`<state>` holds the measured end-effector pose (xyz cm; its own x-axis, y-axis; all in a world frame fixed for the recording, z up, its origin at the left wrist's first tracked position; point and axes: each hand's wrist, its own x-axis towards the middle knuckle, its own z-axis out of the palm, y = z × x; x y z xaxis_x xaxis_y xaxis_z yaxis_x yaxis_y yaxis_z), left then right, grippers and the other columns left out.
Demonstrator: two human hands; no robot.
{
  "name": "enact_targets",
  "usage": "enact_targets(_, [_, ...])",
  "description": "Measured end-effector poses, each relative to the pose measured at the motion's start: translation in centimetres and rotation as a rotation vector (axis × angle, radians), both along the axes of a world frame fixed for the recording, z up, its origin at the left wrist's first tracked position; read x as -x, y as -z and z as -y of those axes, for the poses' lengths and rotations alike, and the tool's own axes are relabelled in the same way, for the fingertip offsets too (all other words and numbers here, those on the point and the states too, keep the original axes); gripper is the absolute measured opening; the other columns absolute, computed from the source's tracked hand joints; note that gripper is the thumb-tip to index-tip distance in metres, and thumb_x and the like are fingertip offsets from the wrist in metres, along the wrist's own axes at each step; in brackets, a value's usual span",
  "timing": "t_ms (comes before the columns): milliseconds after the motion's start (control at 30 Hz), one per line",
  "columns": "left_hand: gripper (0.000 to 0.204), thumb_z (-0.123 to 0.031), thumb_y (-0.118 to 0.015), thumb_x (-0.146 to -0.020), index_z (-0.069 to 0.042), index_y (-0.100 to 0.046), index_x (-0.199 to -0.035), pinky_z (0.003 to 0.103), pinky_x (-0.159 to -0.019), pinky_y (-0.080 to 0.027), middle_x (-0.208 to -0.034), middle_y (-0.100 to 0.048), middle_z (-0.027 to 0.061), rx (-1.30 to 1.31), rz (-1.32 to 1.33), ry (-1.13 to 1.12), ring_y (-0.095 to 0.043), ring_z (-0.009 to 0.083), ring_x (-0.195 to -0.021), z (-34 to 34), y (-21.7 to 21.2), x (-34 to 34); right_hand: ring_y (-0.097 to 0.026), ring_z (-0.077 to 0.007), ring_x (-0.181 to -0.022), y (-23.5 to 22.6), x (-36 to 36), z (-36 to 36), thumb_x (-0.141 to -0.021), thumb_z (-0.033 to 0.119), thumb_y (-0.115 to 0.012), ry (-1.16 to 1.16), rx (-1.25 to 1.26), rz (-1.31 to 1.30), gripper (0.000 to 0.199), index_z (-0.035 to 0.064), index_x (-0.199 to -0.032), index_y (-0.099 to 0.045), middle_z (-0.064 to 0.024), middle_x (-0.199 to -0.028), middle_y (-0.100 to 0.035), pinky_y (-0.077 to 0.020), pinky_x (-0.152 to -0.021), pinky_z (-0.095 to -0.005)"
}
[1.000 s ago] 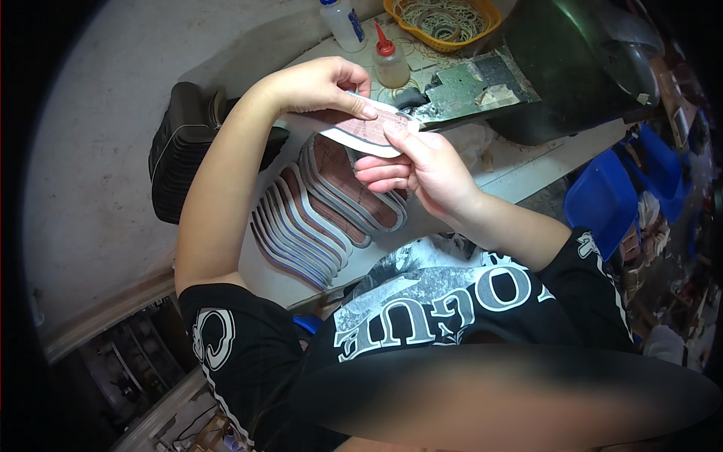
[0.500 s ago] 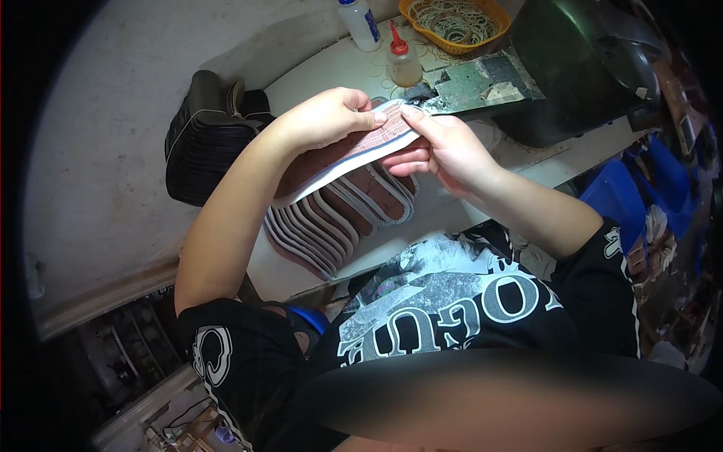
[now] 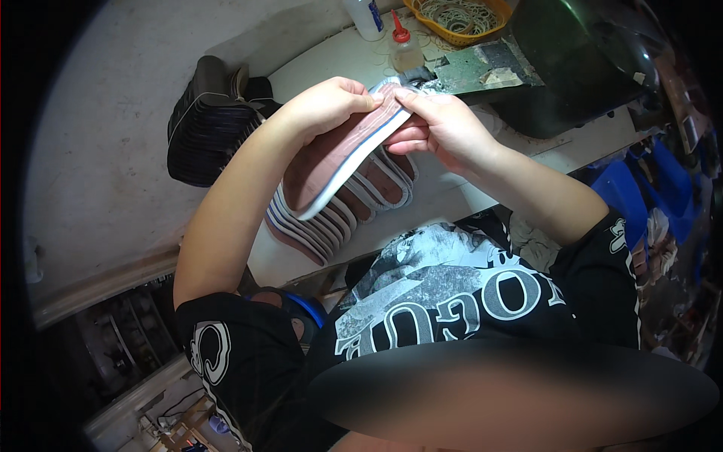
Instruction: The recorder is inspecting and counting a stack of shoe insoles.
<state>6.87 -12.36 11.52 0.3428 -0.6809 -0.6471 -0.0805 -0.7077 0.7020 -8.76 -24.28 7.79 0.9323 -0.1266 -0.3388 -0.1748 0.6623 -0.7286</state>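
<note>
A long shoe insole (image 3: 327, 162), brown on its face with a white edge and a thin blue line, is held slanted above the table. Its far end is pinched between my left hand (image 3: 331, 109) and my right hand (image 3: 452, 132), with both thumbs on the face. My right hand's other fingers curl beneath the white edge. Below lies an overlapping row of similar brown insoles (image 3: 384, 186) with pale rims, partly covered by the held one.
A banded stack of black soles (image 3: 207, 139) stands left of the row. Farther back are a red-tipped squeeze bottle (image 3: 407, 54), a whitish bottle (image 3: 365, 19) and a yellow basket (image 3: 452, 35) of rubber bands. A dark green machine (image 3: 565, 68) stands at the right.
The held insole has swung to a steeper slant, its near end lower and nearer me. Both hands have shifted slightly and still pinch its far end.
</note>
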Motion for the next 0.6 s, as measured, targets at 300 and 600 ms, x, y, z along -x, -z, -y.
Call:
enact_targets(300, [0.033,-0.034,-0.058,-0.091,-0.004,-0.064,-0.079,0.022,-0.049,-0.044,-0.067,-0.064,0.0063,0.045,-0.127,-0.166,-0.056,0.0087,-0.051,0.5,-0.1,1.7,-0.066,-0.0154,-0.074,1.5,0.5,1.2,-0.088,0.023,-0.060,-0.070,0.064,-0.008,0.027,-0.0027,-0.095,-0.063,-0.0105,-0.088,-0.066,-0.0535,-0.065,-0.0280])
enact_targets(600, [0.052,-0.046,-0.055,-0.090,-0.006,-0.057,-0.057,0.021,-0.033,-0.033,-0.042,-0.053,0.0061,-0.046,-0.158,-0.034,-0.043,0.0093,-0.029,0.5,-0.1,1.1,-0.062,-0.0128,-0.089,-0.5,7.9,0.5,-0.081,0.017,-0.070,-0.251,0.192,-0.067,0.033,-0.0039,-0.106,-0.064,-0.0087,-0.097,-0.067,-0.0481,-0.082,-0.0275])
